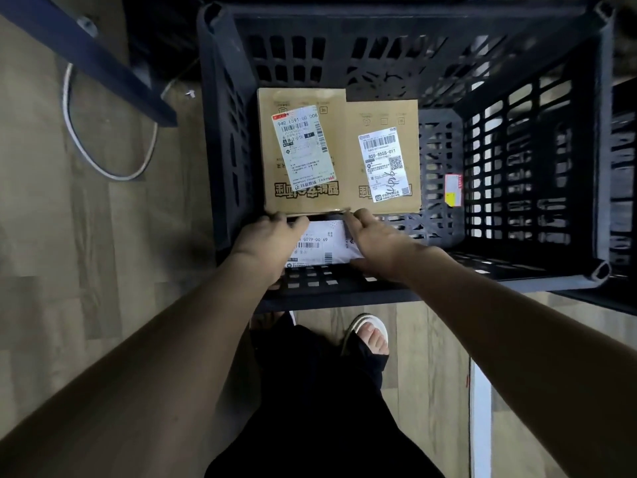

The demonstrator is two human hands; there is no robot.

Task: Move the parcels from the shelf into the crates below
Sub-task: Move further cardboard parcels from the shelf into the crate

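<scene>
A black slotted crate (537,160) stands on the floor below me. Two brown cardboard parcels lie flat on its bottom, side by side: the larger parcel (296,198) on the left and the smaller parcel (355,167) on the right, each with a white shipping label. At the crate's near wall, a white labelled parcel (319,244) sits between my hands. My left hand (267,241) grips its left end, fingers curled. My right hand (375,239) holds its right end, fingers reaching to the larger box's near edge. Much of the white parcel is hidden.
The crate's right half shows bare slotted bottom (437,160), with a red and yellow sticker (452,189) on the right wall. A dark blue shelf beam (89,53) and a white cable (103,163) lie left on the wooden floor. My sandalled foot (370,331) stands just before the crate.
</scene>
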